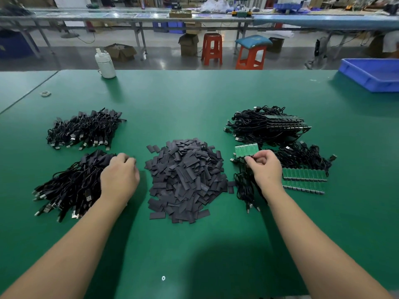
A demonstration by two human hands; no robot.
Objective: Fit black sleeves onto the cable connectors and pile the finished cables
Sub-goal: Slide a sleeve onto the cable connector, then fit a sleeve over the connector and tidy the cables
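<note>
1. One green tabletop (194,100); red stools (212,48) beyond its far edge, blue bin (371,74) at its far right corner
2. Flat black sleeves (185,180) heaped mid-table
3. Left hand (119,176), fingers curled, rests on sleeved cables (71,186)
4. Right hand (264,169) pinches a green board strip (246,150)

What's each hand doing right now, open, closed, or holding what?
Left hand: over the near pile of finished cables, fingers curled; whether it grips anything cannot be told.
Right hand: pinches a cable at the strip of green boards.
</note>
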